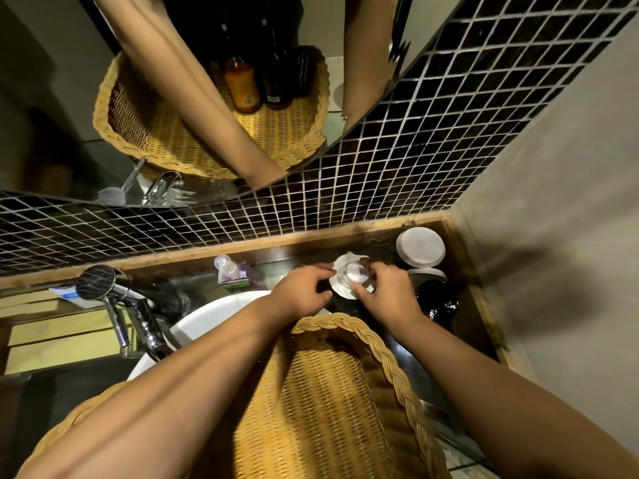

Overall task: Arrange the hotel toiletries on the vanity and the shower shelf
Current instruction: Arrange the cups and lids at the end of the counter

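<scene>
A clear drinking glass stands upright on a white scalloped paper coaster on the dark vanity top, behind the basin. My right hand grips the glass from the right. My left hand pinches the coaster's left edge. A wicker basket sits in front of me under my forearms. The mirror reflects the basket with an amber bottle and dark bottles inside it.
A white-lidded jar stands in the back right corner, with dark items in front of it. A clear pump bottle stands behind the white basin. The chrome tap is at the left. Black mosaic tiles cover the wall.
</scene>
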`<state>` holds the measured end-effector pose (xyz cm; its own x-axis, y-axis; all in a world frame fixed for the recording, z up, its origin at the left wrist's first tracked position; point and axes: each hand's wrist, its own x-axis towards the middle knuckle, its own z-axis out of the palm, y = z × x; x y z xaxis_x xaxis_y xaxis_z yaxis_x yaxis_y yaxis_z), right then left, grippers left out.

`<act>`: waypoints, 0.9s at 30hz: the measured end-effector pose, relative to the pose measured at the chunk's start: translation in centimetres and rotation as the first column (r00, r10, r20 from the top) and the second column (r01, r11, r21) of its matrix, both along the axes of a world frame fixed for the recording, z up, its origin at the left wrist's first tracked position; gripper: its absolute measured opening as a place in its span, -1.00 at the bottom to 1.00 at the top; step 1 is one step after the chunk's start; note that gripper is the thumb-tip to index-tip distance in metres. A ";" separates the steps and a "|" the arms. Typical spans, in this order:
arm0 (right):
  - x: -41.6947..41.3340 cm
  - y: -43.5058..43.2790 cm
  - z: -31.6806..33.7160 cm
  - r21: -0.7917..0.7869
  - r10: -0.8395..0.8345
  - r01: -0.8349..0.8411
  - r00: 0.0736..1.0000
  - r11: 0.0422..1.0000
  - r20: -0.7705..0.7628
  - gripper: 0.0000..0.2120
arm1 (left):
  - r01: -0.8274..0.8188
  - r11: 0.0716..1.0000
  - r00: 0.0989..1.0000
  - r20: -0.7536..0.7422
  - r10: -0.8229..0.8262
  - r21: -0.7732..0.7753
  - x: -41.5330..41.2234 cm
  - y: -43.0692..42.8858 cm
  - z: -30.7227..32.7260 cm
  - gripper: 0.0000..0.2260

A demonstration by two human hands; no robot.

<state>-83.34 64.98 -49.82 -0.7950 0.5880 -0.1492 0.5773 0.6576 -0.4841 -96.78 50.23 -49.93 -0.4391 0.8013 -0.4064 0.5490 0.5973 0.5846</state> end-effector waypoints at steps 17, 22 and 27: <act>0.5 0.0 -0.1 0.053 0.126 -0.124 0.991 0.991 -0.039 -0.66 | 0.043 0.997 0.995 0.092 -0.049 0.065 -0.1 -0.1 0.1 -0.51; 0.5 0.0 -0.3 0.044 0.108 -0.106 0.993 0.993 -0.047 -0.75 | 0.061 0.995 0.994 0.085 -0.068 0.078 -0.1 0.0 0.3 -0.52; 0.7 -0.1 -0.6 0.058 0.129 -0.127 0.991 0.990 -0.034 -0.79 | 0.038 0.999 0.995 0.094 -0.041 0.031 -0.1 0.2 0.5 -0.53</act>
<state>-82.67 64.90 -50.42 -0.8686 0.4876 -0.0882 0.4688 0.7512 -0.4646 -96.90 50.40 -49.42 -0.3673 0.8294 -0.4209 0.5132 0.5582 0.6519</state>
